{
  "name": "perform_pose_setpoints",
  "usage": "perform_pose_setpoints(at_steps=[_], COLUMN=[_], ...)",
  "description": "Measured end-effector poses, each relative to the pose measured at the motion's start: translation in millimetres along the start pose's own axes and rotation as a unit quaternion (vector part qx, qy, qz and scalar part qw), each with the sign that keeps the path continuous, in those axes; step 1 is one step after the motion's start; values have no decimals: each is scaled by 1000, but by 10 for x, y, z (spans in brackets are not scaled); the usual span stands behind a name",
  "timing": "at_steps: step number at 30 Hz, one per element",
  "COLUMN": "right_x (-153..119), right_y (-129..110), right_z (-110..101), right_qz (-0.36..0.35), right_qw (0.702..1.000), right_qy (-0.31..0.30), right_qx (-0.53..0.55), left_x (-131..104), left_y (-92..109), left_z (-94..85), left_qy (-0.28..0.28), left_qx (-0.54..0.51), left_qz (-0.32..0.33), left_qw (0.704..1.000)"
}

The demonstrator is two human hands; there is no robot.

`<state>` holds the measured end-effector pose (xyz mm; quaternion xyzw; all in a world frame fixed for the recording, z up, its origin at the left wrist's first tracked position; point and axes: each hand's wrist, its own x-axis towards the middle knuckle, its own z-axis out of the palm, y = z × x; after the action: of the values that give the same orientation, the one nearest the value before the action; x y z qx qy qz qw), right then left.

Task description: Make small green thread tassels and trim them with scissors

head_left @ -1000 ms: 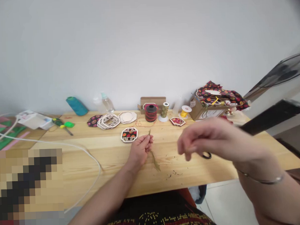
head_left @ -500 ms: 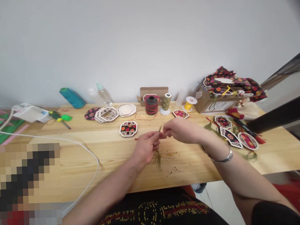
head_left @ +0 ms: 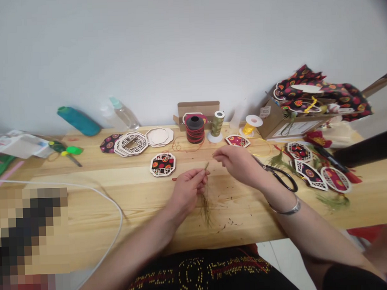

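My left hand [head_left: 189, 185] is closed in a pinch on a bunch of olive-green threads, a tassel [head_left: 206, 210]. Its loose ends hang below the fingers, and a short tip sticks up above the thumb. A little to the right and higher, my right hand [head_left: 234, 162] has its fingers bent together in a pinch; whatever is between them is too fine to make out. Scissors [head_left: 285, 186] with black handles lie partly hidden by the right forearm. Left of the hands rests an eight-cornered ornament [head_left: 163, 164] with patterned cloth in a pale lattice frame.
Behind the hands stand a red-and-black cord spool [head_left: 195, 130], a green thread spool [head_left: 217, 125] and a yellow spool [head_left: 251, 125]. Frames [head_left: 131, 143] are stacked at left. A cardboard box [head_left: 275, 116] holds cloth. Finished ornaments [head_left: 310, 174] lie right. A white cable [head_left: 114, 202] crosses the left side.
My right hand has drawn away from the left, slightly up and right. The left keeps its hold on the tassel. The scissors handles now show beside my right forearm. The view has shifted slightly.
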<state>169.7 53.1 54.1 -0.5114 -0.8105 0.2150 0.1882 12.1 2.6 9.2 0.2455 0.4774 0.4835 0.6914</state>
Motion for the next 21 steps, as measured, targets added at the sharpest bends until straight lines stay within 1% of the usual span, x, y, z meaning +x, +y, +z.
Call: perform_pose_setpoints(at_steps=[1, 2, 5, 7, 9, 11, 13, 14, 16, 21], right_x=[0, -4, -27, -44, -58, -72, -85, -92, -103, -123], right_y=[14, 26, 51, 67, 88, 107, 117, 118, 109, 70], right_z=[-2, -3, 35, 102, 185, 261, 317, 337, 364, 379], right_qz=[32, 59, 104, 127, 165, 205, 226, 228, 219, 192], right_qw=[999, 997, 984, 965, 935, 894, 858, 847, 839, 847], right_qy=[23, 32, 5, -13, -19, -27, -41, -46, -47, -22], right_qx=[24, 49, 146, 228, 315, 398, 460, 479, 496, 496], left_x=[1, 2, 0, -2, -5, -9, -17, -21, -27, -17], left_y=[0, 0, 4, 10, 17, 22, 22, 21, 16, 4], left_z=[-3, -6, -8, -9, -12, -15, -18, -18, -19, -24], left_qy=[5, 11, 21, 20, 15, 10, 4, 0, -6, -7], left_qx=[-3, -7, -16, -21, -28, -36, -43, -45, -48, -39], left_qz=[2, 4, 15, 24, 30, 33, 34, 33, 31, 29], left_qw=[1000, 1000, 1000, 999, 999, 999, 998, 998, 998, 999])
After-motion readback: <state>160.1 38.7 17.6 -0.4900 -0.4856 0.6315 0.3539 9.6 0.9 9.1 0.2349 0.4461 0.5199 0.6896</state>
